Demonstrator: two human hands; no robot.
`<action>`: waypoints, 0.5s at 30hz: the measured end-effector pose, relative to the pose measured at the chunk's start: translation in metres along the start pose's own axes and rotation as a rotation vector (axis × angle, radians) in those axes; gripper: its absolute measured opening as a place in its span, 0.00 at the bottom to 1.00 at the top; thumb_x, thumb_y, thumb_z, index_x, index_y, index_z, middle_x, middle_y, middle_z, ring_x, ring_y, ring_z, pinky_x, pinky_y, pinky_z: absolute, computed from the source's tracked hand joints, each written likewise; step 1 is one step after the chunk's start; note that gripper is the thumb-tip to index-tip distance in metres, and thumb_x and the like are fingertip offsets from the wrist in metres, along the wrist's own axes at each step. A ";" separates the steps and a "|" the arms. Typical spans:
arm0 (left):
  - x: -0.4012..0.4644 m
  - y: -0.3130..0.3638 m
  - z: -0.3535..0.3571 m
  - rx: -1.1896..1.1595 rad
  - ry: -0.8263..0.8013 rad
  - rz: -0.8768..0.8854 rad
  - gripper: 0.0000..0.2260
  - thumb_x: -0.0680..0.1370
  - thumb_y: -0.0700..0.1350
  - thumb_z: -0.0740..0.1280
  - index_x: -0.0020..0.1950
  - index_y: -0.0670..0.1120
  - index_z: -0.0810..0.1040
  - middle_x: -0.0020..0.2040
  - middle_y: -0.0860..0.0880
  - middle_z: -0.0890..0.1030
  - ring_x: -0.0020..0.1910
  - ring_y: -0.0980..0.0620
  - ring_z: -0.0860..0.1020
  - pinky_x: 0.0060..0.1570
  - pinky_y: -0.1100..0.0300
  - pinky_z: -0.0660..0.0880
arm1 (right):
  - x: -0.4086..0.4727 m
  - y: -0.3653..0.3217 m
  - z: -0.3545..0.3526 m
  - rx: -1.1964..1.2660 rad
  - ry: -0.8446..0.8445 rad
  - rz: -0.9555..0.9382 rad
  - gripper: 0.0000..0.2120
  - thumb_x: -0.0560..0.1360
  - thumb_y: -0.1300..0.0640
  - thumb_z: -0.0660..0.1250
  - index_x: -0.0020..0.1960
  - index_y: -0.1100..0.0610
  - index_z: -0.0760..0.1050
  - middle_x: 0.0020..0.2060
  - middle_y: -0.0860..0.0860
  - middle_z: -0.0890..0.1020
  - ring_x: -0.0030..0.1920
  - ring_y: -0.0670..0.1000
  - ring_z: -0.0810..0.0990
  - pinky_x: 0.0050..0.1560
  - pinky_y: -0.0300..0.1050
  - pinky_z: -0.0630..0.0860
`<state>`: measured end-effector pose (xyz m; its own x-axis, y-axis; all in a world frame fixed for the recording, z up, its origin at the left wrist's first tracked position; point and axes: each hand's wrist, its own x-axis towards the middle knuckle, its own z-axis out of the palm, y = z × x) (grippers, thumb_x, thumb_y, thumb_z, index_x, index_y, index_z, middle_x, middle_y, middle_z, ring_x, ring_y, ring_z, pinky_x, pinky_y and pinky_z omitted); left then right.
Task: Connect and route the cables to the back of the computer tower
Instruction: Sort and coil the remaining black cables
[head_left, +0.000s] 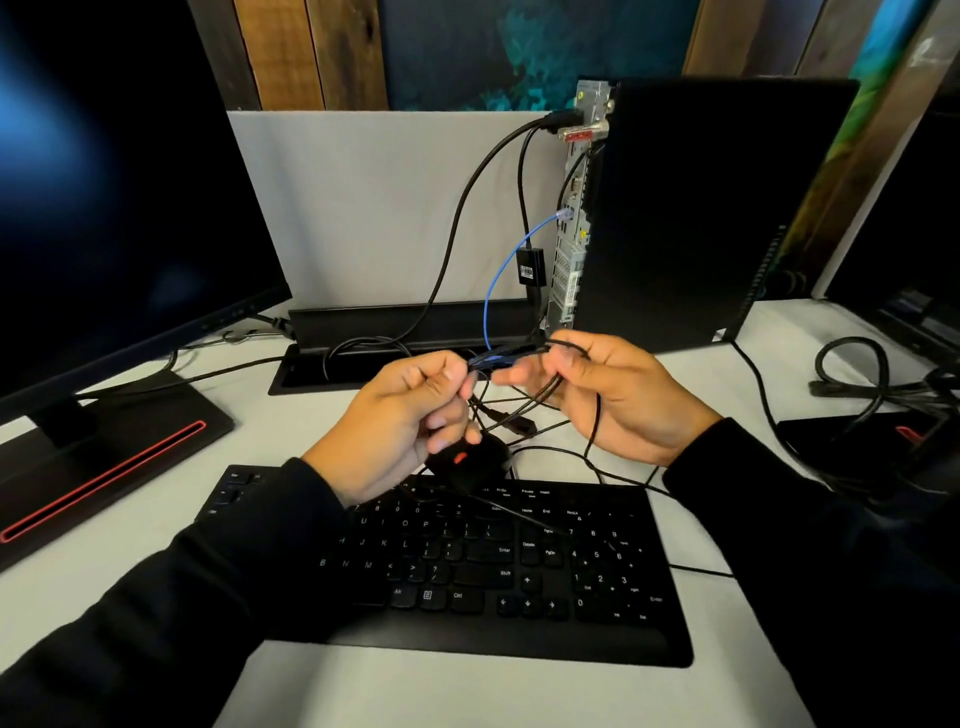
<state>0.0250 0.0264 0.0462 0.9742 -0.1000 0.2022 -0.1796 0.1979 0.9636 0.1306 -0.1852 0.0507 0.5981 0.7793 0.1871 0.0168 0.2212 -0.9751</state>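
A black computer tower stands at the back right, its metal rear panel facing left. Two black cables run into the panel's top, and a blue network cable plugs in lower down. A small black adapter hangs on one cable. My left hand and my right hand hold a bundle of thin black cables between them, just above the desk in front of the tower. Loose cable loops hang under the hands.
A black keyboard lies near me, with a black mouse at its far edge. A monitor on a red-striped stand fills the left. A black cable tray sits behind. More coiled cables lie at the right.
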 end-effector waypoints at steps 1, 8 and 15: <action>0.000 0.001 0.000 -0.017 -0.010 0.001 0.11 0.83 0.44 0.59 0.44 0.40 0.72 0.28 0.52 0.63 0.25 0.53 0.62 0.44 0.55 0.78 | -0.001 -0.002 0.005 0.183 -0.030 0.027 0.12 0.83 0.60 0.58 0.50 0.68 0.75 0.40 0.56 0.81 0.51 0.57 0.84 0.64 0.52 0.77; 0.001 0.013 0.009 -0.227 0.016 0.032 0.11 0.84 0.42 0.59 0.42 0.42 0.73 0.29 0.51 0.60 0.27 0.51 0.59 0.39 0.55 0.74 | 0.007 -0.006 0.021 0.329 0.146 0.063 0.11 0.81 0.54 0.63 0.48 0.63 0.75 0.29 0.49 0.60 0.29 0.46 0.63 0.44 0.50 0.81; 0.006 0.018 0.027 -0.376 0.241 0.060 0.12 0.83 0.46 0.60 0.46 0.42 0.78 0.29 0.53 0.57 0.25 0.56 0.56 0.27 0.61 0.59 | 0.008 0.013 0.027 -0.063 0.286 -0.076 0.16 0.85 0.65 0.59 0.66 0.53 0.78 0.38 0.53 0.79 0.38 0.51 0.80 0.39 0.51 0.84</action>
<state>0.0235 0.0026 0.0695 0.9757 0.1435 0.1658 -0.2177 0.5418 0.8119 0.1139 -0.1608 0.0427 0.7942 0.5633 0.2279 0.1147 0.2292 -0.9666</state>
